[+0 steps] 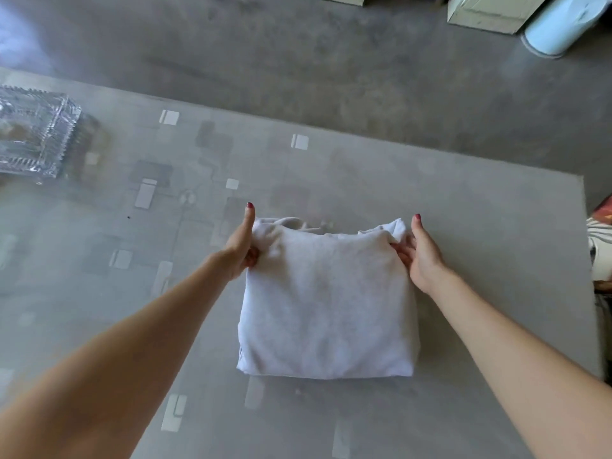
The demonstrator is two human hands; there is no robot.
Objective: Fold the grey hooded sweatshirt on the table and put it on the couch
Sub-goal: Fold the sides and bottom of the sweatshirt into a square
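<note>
The grey hooded sweatshirt [326,303] lies folded into a thick square bundle on the glass table [463,207], right of the middle. My left hand [241,245] grips its far left corner, thumb stretched out along the edge. My right hand [420,251] grips the far right corner, fingers tucked into the fabric. A bit of the hood and a drawstring show at the bundle's far edge. The couch is not clearly in view.
A cut-glass dish [31,134] stands at the table's far left. Beyond the table is grey floor, with a pale box [490,11] and a white bin [559,26] at the top right. Patterned fabric [601,246] shows past the table's right edge.
</note>
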